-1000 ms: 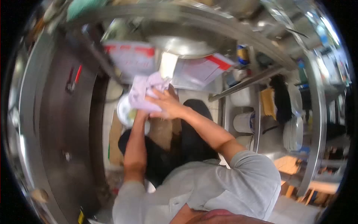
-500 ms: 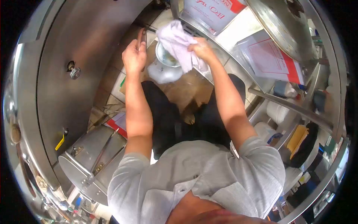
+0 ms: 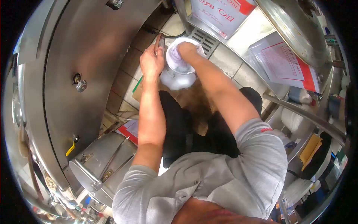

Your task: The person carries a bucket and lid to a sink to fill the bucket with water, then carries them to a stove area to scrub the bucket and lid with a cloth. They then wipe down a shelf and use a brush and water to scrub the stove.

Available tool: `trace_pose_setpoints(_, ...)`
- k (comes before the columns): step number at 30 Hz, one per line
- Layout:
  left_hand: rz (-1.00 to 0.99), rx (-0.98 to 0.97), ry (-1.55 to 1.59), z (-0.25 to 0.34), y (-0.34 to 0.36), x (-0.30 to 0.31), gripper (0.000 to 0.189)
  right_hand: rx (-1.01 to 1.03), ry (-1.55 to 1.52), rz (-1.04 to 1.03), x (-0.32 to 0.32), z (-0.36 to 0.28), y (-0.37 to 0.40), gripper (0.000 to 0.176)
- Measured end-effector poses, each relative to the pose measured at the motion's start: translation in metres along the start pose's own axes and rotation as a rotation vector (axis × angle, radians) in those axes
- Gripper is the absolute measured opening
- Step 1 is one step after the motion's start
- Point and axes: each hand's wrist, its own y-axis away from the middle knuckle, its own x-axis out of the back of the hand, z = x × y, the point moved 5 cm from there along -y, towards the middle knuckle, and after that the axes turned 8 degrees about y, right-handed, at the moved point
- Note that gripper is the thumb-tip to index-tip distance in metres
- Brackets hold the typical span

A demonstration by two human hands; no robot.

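A brownish, flat, elongated object [image 3: 159, 42] is gripped in my left hand [image 3: 151, 62], just left of a round white bucket [image 3: 171, 66]. My right hand [image 3: 187, 51] reaches into the bucket, closed on a pale lilac cloth [image 3: 179, 63] bunched inside it. Most of the bucket's contents are hidden by the cloth and hand. White suds [image 3: 178, 80] lie on the floor right beside the bucket, at its near side, on a brown wet-looking patch.
A steel cabinet front [image 3: 93, 48] with knobs stands at left. Oil tins [image 3: 220, 16] and a round metal lid [image 3: 289, 30] sit on a steel shelf at right. A floor drain [image 3: 204, 42] lies behind the bucket. A steel lidded container [image 3: 108, 156] is at lower left.
My right hand has lowered the cloth into the bucket; before, the cloth hung spread out above it. My left hand keeps its hold. The view has shifted, so the surroundings appear further right.
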Motion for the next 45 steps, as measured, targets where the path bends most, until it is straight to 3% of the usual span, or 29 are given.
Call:
trace_pose_setpoints(3, 0.014, 0.016, -0.007, 0.000, -0.002, 0.005, 0.032, -0.056, -0.141, 0.195, 0.053, 0.002, 0.024, 0.021)
trace_pose_setpoints(4, 0.033, 0.016, 0.010, -0.002, -0.003, 0.007, 0.031, -0.057, -0.083, 0.280, 0.081, -0.005, 0.049, 0.029)
trace_pose_setpoints(7, 0.032, 0.089, 0.030, -0.007, -0.007, 0.014, 0.029, 0.061, -0.141, -0.226, 0.046, -0.025, 0.066, 0.046)
trace_pose_setpoints(8, 0.022, 0.122, 0.036, -0.007, -0.009, 0.014, 0.029, 0.006, -0.147, -0.095, 0.030, -0.033, 0.071, 0.052)
trace_pose_setpoints(12, 0.074, 0.036, 0.072, 0.001, -0.009, 0.011, 0.031, -0.213, -0.215, -0.117, 0.010, -0.037, 0.063, 0.059)
trace_pose_setpoints(15, 0.043, 0.047, 0.087, -0.004, -0.001, 0.006, 0.033, -0.158, 0.012, -0.431, -0.034, -0.024, 0.011, 0.054)
trace_pose_setpoints(16, 0.042, 0.044, 0.080, -0.003, -0.001, 0.006, 0.032, -0.181, -0.031, -0.535, -0.007, -0.022, 0.006, 0.053)
trace_pose_setpoints(20, 0.023, 0.011, -0.008, -0.011, -0.001, 0.006, 0.031, -0.038, -0.149, -0.655, -0.004, -0.013, -0.028, 0.053)
trace_pose_setpoints(23, 0.010, 0.050, 0.046, -0.014, 0.000, 0.014, 0.031, 0.053, -0.053, -0.612, 0.007, -0.006, -0.018, 0.050)
trace_pose_setpoints(26, 0.009, 0.059, 0.036, -0.019, -0.003, 0.018, 0.031, -0.025, -0.119, -0.271, 0.041, -0.013, 0.044, 0.035)
trace_pose_setpoints(28, 0.009, 0.097, 0.047, -0.012, -0.003, 0.021, 0.031, -0.052, 0.044, 0.100, 0.026, -0.025, 0.075, 0.036)
trace_pose_setpoints(30, 0.016, 0.079, 0.060, -0.004, -0.006, 0.015, 0.031, -0.083, 0.102, 0.130, 0.023, -0.020, 0.075, 0.039)
trace_pose_setpoints(35, 0.003, 0.057, 0.063, -0.005, -0.003, 0.007, 0.031, -0.127, -0.204, -0.504, -0.003, 0.010, 0.001, 0.043)
trace_pose_setpoints(38, 0.023, 0.039, 0.030, -0.011, -0.001, 0.009, 0.030, 0.064, -0.146, -0.527, -0.015, 0.018, -0.027, 0.040)
trace_pose_setpoints(41, 0.019, 0.044, 0.011, -0.016, -0.004, 0.013, 0.031, -0.085, -0.063, -0.285, 0.048, 0.011, 0.003, 0.037)
trace_pose_setpoints(45, -0.011, 0.085, 0.043, -0.007, -0.007, 0.011, 0.032, 0.061, -0.180, -0.366, -0.001, -0.008, 0.036, 0.035)
